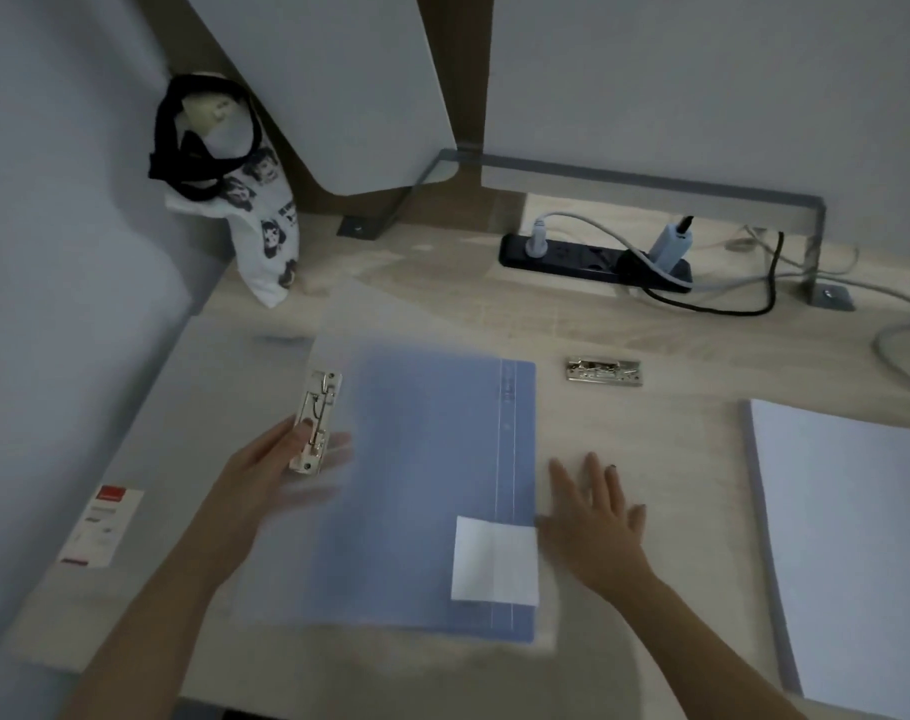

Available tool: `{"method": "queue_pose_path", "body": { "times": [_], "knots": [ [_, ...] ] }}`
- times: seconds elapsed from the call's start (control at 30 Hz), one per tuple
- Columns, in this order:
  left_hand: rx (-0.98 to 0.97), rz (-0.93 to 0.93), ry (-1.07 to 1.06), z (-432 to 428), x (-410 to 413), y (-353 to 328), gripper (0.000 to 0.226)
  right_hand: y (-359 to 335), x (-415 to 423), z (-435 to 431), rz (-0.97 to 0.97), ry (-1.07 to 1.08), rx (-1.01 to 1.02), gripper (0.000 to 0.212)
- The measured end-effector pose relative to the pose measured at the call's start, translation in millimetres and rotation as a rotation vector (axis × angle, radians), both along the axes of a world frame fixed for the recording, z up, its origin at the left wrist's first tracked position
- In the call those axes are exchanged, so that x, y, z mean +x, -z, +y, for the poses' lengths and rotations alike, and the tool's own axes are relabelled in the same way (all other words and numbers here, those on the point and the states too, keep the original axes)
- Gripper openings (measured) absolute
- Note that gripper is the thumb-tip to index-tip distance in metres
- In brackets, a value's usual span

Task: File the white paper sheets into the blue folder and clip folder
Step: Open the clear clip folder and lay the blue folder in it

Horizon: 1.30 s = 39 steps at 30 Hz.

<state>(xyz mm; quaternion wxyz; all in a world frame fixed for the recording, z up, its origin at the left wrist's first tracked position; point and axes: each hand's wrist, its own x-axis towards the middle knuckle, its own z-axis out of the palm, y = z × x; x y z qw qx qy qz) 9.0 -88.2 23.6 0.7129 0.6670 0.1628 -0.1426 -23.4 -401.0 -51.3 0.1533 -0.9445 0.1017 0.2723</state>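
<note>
The wooden desk (624, 433) filled most of the view, w/ white panels standing along its back edge. The blue folder (432, 491) lay flat near the centre, spine strip on its right side, w/ a translucent cover (349, 324) blurred over its left part and reaching up past its top edge. A stack of white paper sheets (853, 553) sat at the right, well apart from the folder. A printed cloth bag (255, 220) w/ black straps leaned in the back left corner. A black power strip (572, 254) w/ plugs and cables lay at the back right. A white label (494, 561) covered the folder's lower right corner. A card w/ red print (102, 527) lay at the far left. The left hand (271, 470) gripped the lower end of a metal clip (315, 423) at the cover's left edge, thumb on top, fingers curled under. The right hand (598, 517) was spread wide, palm down, empty, beside the folder's right edge; can't tell if it touched the desk. A second metal clip (603, 373) lay loose above the right hand.
</note>
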Motion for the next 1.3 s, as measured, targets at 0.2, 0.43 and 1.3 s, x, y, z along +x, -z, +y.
{"method": "queue_pose_path", "body": {
  "times": [0.2,0.43,1.3],
  "knots": [
    [0.162,0.133,-0.029,6.4,14.4,41.8,0.023,3.4,-24.7,-5.2,-0.028,0.071,-0.034,0.064],
    [0.196,0.281,-0.046,10.3,11.6,64.5,0.02,2.7,-26.4,-8.5,-0.003,0.059,-0.062,0.064],
    [0.169,0.322,-0.026,18.0,-5.7,60.3,0.02,1.7,-24.3,-4.8,0.03,0.029,-0.105,0.07]
  ]
}}
